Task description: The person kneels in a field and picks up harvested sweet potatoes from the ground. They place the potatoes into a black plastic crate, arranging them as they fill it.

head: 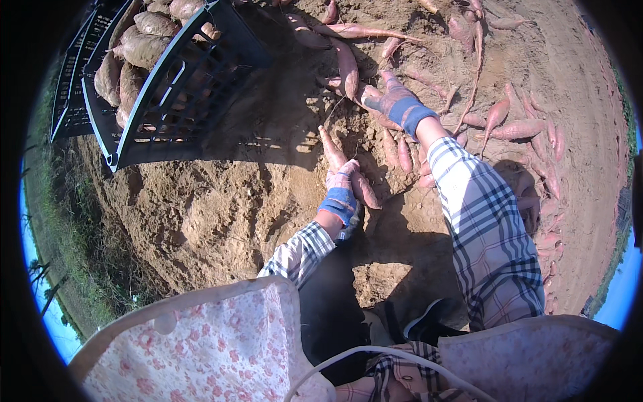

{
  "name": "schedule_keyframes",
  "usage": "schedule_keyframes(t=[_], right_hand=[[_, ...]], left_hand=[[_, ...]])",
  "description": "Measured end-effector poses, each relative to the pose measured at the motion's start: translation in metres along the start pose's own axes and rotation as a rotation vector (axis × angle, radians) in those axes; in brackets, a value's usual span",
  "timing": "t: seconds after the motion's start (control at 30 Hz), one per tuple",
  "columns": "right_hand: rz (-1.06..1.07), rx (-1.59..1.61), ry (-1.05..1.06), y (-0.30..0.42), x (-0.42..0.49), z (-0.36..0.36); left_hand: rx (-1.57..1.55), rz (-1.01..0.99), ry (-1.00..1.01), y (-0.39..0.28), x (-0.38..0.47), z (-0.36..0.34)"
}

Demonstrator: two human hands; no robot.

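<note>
My left hand [342, 186], in a pink and blue work glove, is closed around a sweet potato [331, 145] whose narrow tip points up and away; another sweet potato [365, 191] shows on the hand's right side. Further forward and to the right, my right hand [392, 98] wears a similar glove and reaches among sweet potatoes on the soil. Its fingers touch or lie over a sweet potato [383, 119]; whether they grip it is unclear. A large sweet potato [346, 68] lies just beyond, to the left of the right hand's fingertips.
A dark plastic crate [145, 120], tilted in view, holds many sweet potatoes [145, 50] at the upper left. More sweet potatoes [517, 129] lie in a long row on the right. Loose, lumpy soil [211, 216] spreads at the left. A dark shoe [427, 316] stands near the bottom.
</note>
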State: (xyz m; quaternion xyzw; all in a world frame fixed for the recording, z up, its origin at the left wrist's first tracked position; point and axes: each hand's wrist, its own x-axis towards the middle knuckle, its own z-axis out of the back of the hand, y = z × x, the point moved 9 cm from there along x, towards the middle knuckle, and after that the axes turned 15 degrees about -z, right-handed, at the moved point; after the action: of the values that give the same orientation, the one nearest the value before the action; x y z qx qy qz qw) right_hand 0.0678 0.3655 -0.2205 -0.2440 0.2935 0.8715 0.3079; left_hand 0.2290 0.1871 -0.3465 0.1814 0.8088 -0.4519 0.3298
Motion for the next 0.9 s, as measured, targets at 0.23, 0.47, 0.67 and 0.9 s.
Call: schedule_keyframes(t=[0.23,0.47,0.67,0.9], right_hand=[[-0.062,-0.594,-0.193,-0.020,-0.005,-0.067],[-0.176,0.301,0.220,-0.123,0.045,-0.129],[0.212,1.070,0.560,-0.086,-0.013,-0.140],[0.104,1.042,0.808,-0.059,-0.035,-0.169]], left_hand=[[-0.161,0.012,-0.022,-0.006,0.013,0.039],[-0.167,0.050,-0.020,0.008,0.019,0.034],[-0.156,0.029,-0.043,-0.002,0.015,0.044],[-0.293,0.083,-0.069,0.000,0.010,0.054]])
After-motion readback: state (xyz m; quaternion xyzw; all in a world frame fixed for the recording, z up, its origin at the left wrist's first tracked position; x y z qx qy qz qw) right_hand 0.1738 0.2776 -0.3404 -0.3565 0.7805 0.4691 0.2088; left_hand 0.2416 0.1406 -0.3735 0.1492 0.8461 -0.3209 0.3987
